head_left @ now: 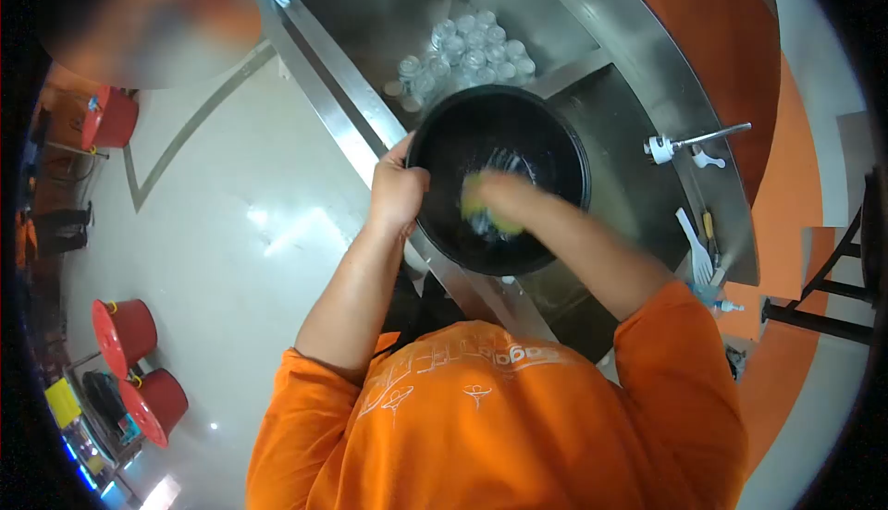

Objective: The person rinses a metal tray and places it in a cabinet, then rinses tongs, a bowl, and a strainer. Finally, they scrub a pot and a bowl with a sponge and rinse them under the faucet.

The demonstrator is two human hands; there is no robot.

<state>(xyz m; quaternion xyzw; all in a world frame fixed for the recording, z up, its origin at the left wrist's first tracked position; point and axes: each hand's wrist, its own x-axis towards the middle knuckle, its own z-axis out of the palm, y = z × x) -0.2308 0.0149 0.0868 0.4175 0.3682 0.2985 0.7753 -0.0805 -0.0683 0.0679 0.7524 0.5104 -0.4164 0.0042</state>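
A large black basin (pixel 444 131) is held over the metal sink's front edge, its inside facing me. My left hand (pixel 398 191) is closed on its left rim, the thumb on the inner side. Inside the basin, my right hand (pixel 499 196), smeared by motion, presses a yellow-green sponge (pixel 474 197) against the bottom. Whitish suds (pixel 504 160) streak the dark surface around the sponge. My right fingers are blurred and partly hidden.
Several clear glasses or jars (pixel 476 52) stand grouped in the far sink basin (pixel 370 11). A faucet (pixel 661 147) rises on the right ledge, near a white spatula (pixel 696 246) and a bottle (pixel 712 299). Red buckets (pixel 125 339) stand on the floor at left.
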